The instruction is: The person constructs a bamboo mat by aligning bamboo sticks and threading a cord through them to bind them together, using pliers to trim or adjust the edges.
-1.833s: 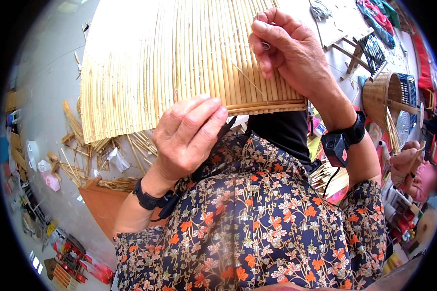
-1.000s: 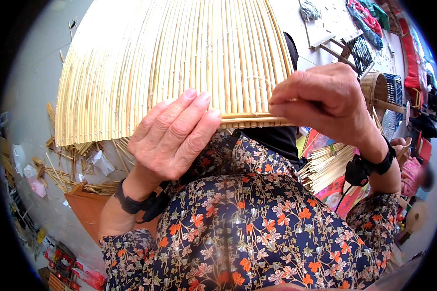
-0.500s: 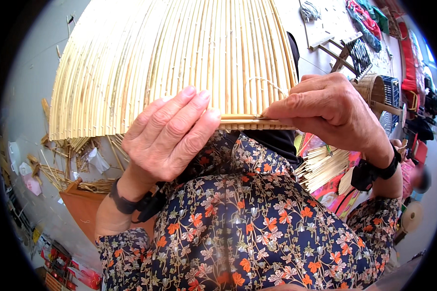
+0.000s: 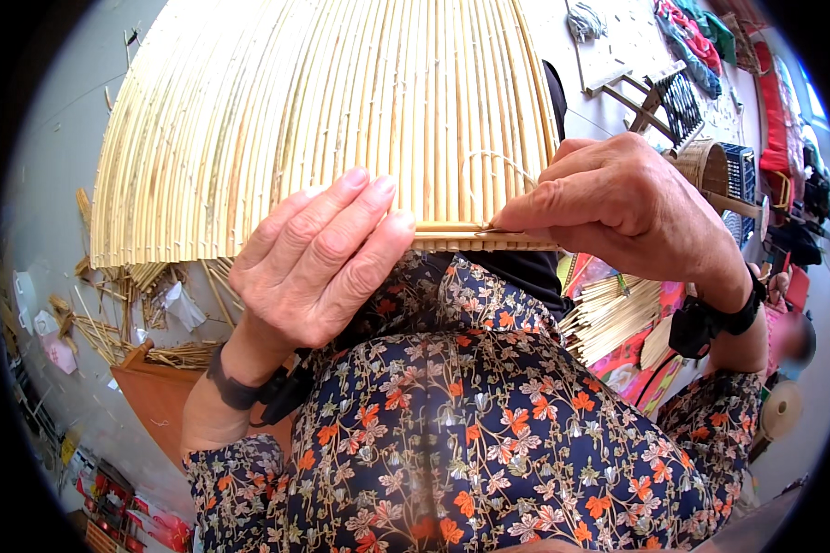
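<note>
reed mat [image 4: 341,111] ahead, grain running away — left hand [image 4: 318,258] over its near side, grip unclear; right hand [image 4: 622,207] pinched at cross-strip [image 4: 447,227].

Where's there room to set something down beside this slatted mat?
The grey floor between the mat and the picture's dark left rim looks mostly open. Crowded: below, among scattered stalks, and at right, around the stick bundle and basket.
</note>
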`<state>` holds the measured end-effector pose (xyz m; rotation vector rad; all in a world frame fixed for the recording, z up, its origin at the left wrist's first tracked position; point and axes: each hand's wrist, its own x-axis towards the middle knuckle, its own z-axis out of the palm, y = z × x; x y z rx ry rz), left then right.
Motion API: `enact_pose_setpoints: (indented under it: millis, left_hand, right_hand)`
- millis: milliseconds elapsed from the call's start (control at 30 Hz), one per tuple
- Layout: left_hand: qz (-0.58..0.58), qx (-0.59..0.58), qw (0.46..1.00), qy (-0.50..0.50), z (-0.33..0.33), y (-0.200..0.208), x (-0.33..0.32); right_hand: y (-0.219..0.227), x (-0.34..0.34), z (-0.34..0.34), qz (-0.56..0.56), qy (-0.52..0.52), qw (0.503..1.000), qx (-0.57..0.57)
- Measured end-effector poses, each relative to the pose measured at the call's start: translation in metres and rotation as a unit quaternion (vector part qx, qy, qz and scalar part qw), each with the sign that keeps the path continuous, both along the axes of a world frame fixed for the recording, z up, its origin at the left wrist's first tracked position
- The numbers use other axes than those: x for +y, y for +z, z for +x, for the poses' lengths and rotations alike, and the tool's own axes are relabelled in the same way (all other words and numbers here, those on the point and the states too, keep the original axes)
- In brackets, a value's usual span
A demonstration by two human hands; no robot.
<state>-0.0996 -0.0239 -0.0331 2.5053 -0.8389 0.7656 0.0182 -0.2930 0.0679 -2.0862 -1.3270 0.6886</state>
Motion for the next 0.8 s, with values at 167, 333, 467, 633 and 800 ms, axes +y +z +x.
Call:
enact_pose_setpoints:
  millis: [167,333,467,633,800]
  left_hand:
    - [0.002,-0.012,1.000,0.012,0.000,-0.002,0.000]
    - [-0.005,-0.020,1.000,0.008,0.002,-0.003,-0.001]
    - [-0.004,-0.023,1.000,0.013,0.004,0.002,-0.001]
    - [-0.013,-0.038,0.999,-0.006,0.011,0.003,0.000]
    - [-0.028,-0.001,1.000,-0.002,0.006,0.006,-0.001]
  right_hand:
    - [0.004,0.006,0.004,-0.022,0.035,0.999,-0.015]
    - [0.024,0.020,0.009,-0.107,0.097,0.986,-0.089]
    - [0.041,0.045,0.013,-0.121,0.144,0.969,-0.162]
    - [0.049,0.063,0.009,-0.137,0.125,0.970,-0.159]
    - [0.036,0.063,0.027,-0.105,0.183,0.966,-0.151]
